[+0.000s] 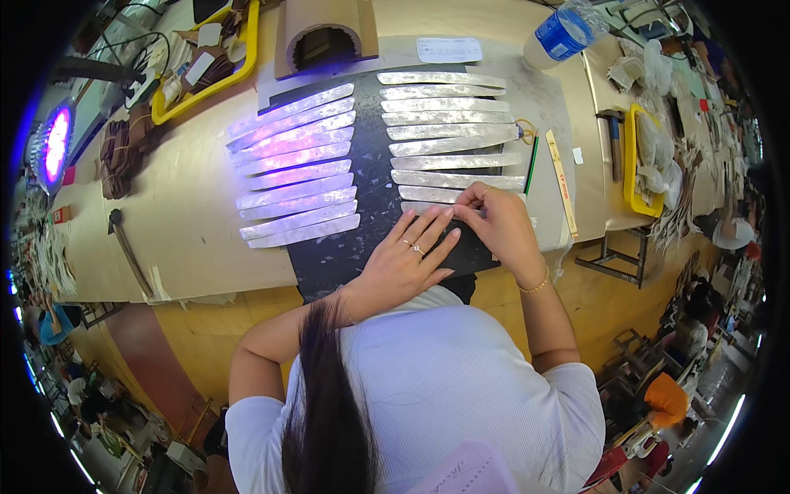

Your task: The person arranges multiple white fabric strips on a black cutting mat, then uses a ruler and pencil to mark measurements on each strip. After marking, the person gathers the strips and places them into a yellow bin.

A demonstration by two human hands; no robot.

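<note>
Silvery, slightly curved flat strips lie in two columns on a black board (pixel 329 262). The left column (pixel 298 183) is tinted pink-violet by a lamp, and the right column (pixel 448 132) ends under my hands. At the near end of that column, my left hand (pixel 407 251) lies palm down with fingers stretched, its fingertips touching the lowest strip. My right hand (pixel 500 226) is closed in a pinch at the right end of the silvery strip (pixel 432 195) there. The fingers cover part of the strip, and the exact pinch point is hidden.
A lit lamp (pixel 56 144) stands at far left, near a yellow tray (pixel 189 103). Beyond the board are an arched block (pixel 325 20) and a water bottle (pixel 564 37). At right lie a green pencil (pixel 532 165), a ruler (pixel 563 185) and a hammer (pixel 614 144).
</note>
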